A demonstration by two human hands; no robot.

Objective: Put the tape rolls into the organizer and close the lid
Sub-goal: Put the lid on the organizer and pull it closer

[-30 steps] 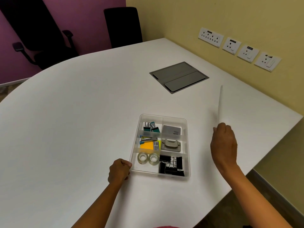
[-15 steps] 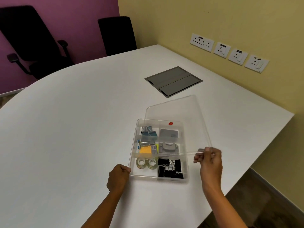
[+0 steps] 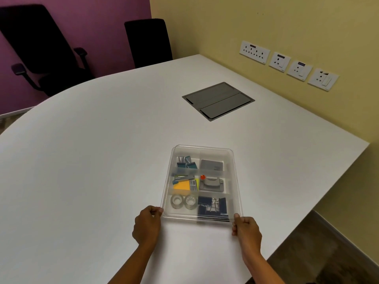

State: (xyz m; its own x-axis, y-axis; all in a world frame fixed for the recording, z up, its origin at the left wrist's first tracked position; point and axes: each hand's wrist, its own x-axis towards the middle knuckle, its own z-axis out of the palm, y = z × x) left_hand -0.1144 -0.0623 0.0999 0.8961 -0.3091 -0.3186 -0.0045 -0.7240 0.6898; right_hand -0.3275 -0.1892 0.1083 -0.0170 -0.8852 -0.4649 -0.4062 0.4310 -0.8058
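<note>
A clear plastic organizer [image 3: 235, 181] sits on the white table, its transparent lid [image 3: 205, 149] lying flat over it. Two clear tape rolls [image 3: 184, 201] rest side by side in the near left compartment, visible through the lid. My left hand [image 3: 146, 224] pinches the lid's near left corner. At the near right corner, my right hand [image 3: 246, 232] grips the lid the same way. Other compartments hold binder clips, a yellow sticky pad and a stapler.
A grey cable hatch [image 3: 218, 100] is set into the table [image 3: 92, 160] beyond the organizer. Two black office chairs [image 3: 49, 50] stand at the far side. Wall sockets [image 3: 287, 64] line the yellow wall. The table edge runs close on the right.
My right hand brought the lid from upright at the right down over the organizer until it lay flat. My left hand shifted from the box's side to the lid's near left corner.
</note>
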